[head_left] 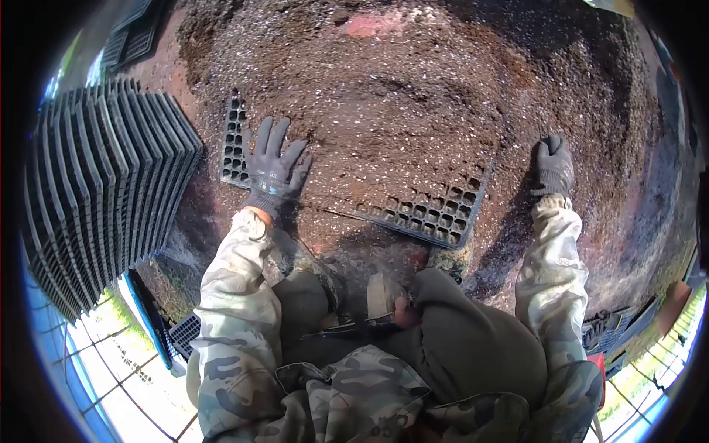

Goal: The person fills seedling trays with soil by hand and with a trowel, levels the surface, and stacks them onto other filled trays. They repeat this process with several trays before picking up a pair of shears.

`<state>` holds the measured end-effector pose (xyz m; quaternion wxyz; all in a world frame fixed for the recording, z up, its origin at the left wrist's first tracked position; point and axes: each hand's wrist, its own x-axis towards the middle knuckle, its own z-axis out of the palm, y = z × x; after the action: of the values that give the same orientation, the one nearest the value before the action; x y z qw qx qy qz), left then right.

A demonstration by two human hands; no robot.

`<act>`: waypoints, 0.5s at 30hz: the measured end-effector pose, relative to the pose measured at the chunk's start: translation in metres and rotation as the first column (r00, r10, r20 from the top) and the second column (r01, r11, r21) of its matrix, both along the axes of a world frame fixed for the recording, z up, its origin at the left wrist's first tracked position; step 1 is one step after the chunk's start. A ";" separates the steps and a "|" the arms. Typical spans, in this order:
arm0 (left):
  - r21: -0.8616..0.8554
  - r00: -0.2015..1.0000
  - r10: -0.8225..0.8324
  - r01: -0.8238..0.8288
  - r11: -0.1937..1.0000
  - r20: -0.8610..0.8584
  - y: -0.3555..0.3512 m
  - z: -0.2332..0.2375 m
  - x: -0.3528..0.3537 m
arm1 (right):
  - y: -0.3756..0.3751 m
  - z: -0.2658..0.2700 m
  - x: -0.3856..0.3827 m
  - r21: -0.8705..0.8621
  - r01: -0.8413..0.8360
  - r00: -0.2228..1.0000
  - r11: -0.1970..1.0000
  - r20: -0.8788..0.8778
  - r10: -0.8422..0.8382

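Observation:
My left hand (pixel 272 164), in a dark grey glove, lies with fingers spread on the soil mix, over the inner side of a black seedling tray (pixel 234 144). Cells of that tray show along its left edge; soil hides the others. On the right, my gloved right hand (pixel 554 162) rests on the soil with its fingers curled together, and their undersides are hidden. Between my hands, nearer my body, a corner of seedling tray (pixel 447 210) shows partly filled cells. Dark potting soil (pixel 391 111) with white specks spreads over the trays and the work surface.
A tall stack of black trays (pixel 111 177) stands close on my left, with more trays (pixel 133 37) behind it at the far left. Soil is heaped higher toward the back. My legs (pixel 473 317) are beneath the near edge. Another tray (pixel 185 332) is low at left.

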<state>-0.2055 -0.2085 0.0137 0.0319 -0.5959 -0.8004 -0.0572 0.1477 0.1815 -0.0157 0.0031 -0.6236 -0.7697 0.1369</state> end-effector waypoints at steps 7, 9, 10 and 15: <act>0.168 0.735 0.678 -0.665 0.728 -0.025 0.006 -0.046 -0.078 | 0.005 -0.009 0.006 -0.006 -0.009 1.000 1.000 -0.014 0.009; 0.308 0.762 0.638 -0.636 0.707 0.110 0.029 -0.054 -0.088 | 0.008 -0.014 0.011 0.000 -0.032 0.999 0.999 -0.028 0.032; 0.312 0.756 0.645 -0.642 0.700 0.109 0.038 -0.055 -0.081 | 0.009 -0.018 0.014 0.008 -0.044 0.999 0.999 -0.031 0.044; 0.042 0.863 0.472 -0.487 0.873 0.181 0.056 -0.026 -0.061 | 0.005 -0.011 0.007 0.006 -0.027 0.999 1.000 -0.025 0.027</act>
<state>-0.2670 -0.1520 -0.0120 0.0043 -0.3693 -0.9200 -0.1309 0.1550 0.1869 -0.0272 0.0128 -0.6113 -0.7783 0.1427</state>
